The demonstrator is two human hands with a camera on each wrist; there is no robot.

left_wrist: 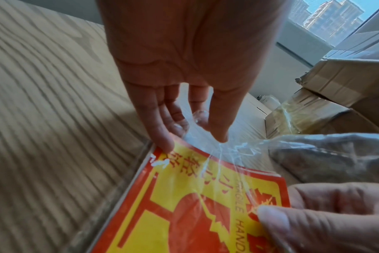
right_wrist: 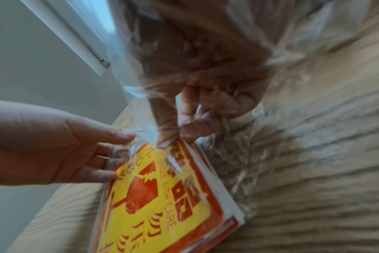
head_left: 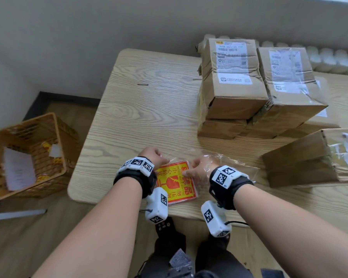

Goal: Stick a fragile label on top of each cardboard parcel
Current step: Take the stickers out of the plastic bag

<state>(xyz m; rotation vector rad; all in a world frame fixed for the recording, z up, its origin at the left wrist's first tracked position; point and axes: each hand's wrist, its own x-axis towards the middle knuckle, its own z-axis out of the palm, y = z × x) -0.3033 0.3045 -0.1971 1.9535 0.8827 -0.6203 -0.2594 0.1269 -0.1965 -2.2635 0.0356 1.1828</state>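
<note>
Fingers of the right hand (head_left: 197, 171), inside a clear plastic bag (head_left: 219, 159), pinch the red-and-yellow fragile labels (head_left: 176, 182); left hand (head_left: 152, 157) pinches the bag's edge beside them.

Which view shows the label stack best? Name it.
Right wrist: the label stack shows its top label and layered edges inside the clear bag. The left wrist view shows only the top label; the head view shows it small, partly hidden by both wrists.
</note>
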